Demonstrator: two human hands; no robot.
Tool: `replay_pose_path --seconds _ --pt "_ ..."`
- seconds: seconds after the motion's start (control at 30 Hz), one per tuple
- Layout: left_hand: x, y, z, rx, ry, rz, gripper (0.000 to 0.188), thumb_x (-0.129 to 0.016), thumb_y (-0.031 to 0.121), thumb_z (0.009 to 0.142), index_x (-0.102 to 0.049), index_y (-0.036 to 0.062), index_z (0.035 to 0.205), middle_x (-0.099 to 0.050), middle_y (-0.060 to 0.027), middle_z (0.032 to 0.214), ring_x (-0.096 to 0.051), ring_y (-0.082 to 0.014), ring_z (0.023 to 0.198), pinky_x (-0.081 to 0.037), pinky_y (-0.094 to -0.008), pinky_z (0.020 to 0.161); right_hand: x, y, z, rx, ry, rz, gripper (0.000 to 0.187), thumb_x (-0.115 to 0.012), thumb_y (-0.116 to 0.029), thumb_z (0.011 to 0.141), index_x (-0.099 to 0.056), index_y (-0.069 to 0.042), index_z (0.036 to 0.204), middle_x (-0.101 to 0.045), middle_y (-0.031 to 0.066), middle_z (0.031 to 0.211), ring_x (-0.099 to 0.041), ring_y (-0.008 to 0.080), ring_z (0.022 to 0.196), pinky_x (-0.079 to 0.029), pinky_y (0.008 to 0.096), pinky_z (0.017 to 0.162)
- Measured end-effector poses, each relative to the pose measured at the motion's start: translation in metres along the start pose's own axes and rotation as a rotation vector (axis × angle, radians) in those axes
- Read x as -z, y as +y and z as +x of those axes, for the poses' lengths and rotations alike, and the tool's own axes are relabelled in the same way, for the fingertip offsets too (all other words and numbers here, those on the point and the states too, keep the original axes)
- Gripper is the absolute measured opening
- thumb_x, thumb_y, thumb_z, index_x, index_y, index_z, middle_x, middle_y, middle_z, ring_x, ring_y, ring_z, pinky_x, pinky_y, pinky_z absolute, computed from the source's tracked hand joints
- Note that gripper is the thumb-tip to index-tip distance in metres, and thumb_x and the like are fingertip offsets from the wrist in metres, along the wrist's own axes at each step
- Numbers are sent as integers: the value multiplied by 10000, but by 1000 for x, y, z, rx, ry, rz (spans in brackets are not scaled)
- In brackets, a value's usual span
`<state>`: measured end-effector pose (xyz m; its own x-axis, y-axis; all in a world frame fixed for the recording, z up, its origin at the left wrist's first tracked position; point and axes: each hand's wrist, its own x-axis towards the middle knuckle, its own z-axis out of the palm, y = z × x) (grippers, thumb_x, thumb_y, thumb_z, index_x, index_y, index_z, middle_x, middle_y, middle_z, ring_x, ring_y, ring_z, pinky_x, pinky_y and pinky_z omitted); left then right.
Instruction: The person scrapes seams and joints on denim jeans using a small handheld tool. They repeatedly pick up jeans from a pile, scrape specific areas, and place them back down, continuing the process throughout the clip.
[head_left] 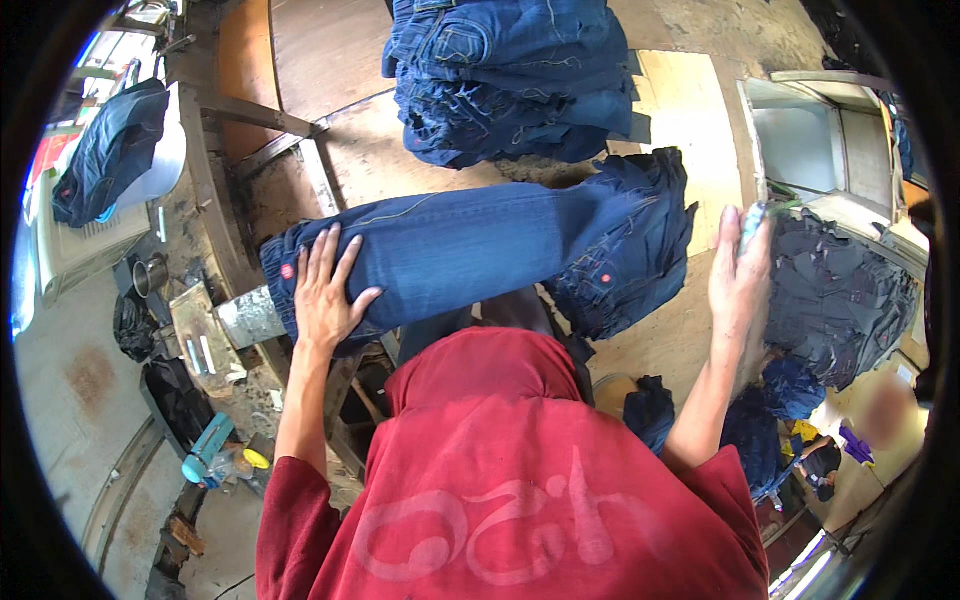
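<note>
A pair of blue jeans (pixel 460 250) lies crosswise in front of me, one leg pulled over a pale, scuffed roller-like form (pixel 250 318) whose end sticks out at the left. The rest of the jeans is bunched at the right, by a small round red mark. My left hand (pixel 328 295) rests flat on the left end of the leg, its fingers spread. Off to the right of the jeans, my right hand (pixel 738 275) is raised, its fingers closed round a small pale-blue object (pixel 752 226). Blurred green shows beside its tip; its kind is unclear.
A tall stack of folded jeans (pixel 510 80) stands beyond the work. Dark garments (pixel 840 295) are heaped at the right. More jeans (pixel 112 150) hang at the far left, above a wooden ledge (pixel 195 340) with small items. Another person (pixel 822 466) is at the lower right.
</note>
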<state>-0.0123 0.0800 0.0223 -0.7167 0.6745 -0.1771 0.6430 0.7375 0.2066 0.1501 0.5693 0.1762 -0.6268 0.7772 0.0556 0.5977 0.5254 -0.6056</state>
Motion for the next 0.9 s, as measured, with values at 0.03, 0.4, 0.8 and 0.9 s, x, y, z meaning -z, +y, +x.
replay_pose_path --seconds 0.03,0.4,0.8,0.9 --pt "10 -11 -6 -2 -16 -1 927 -775 594 890 -485 173 1663 -362 -170 1765 -342 -368 1625 -207 -570 1349 -2 1 -14 -152 -49 -44 432 -598 -384 1154 -627 -7 1364 -743 152 1112 -724 250 1026 -576 428 893" --pt "-54 132 185 -145 -104 -209 1085 -672 893 813 -634 -27 1387 -781 -231 1096 -788 -375 940 -628 -473 819 -146 -54 -168 216 -200 167 292 -772 -93 972 -728 -88 1260 -816 99 986 -784 272 762 -620 380 664" --pt "-60 112 259 -306 -143 -409 443 -721 529 1021 -742 87 1030 -763 -202 794 -767 -431 704 -614 -521 636 -244 -60 -153 306 -31 -100 170 -812 -98 911 -800 -113 1081 -718 10 745 -673 190 585 -548 334 550" --pt "-69 111 260 -213 -138 -537 393 -738 436 1027 -648 120 1244 -781 -203 872 -771 -428 728 -609 -523 652 -256 -63 -137 287 -105 -152 130 -816 -92 913 -784 -110 1037 -763 23 791 -696 197 597 -553 337 556"
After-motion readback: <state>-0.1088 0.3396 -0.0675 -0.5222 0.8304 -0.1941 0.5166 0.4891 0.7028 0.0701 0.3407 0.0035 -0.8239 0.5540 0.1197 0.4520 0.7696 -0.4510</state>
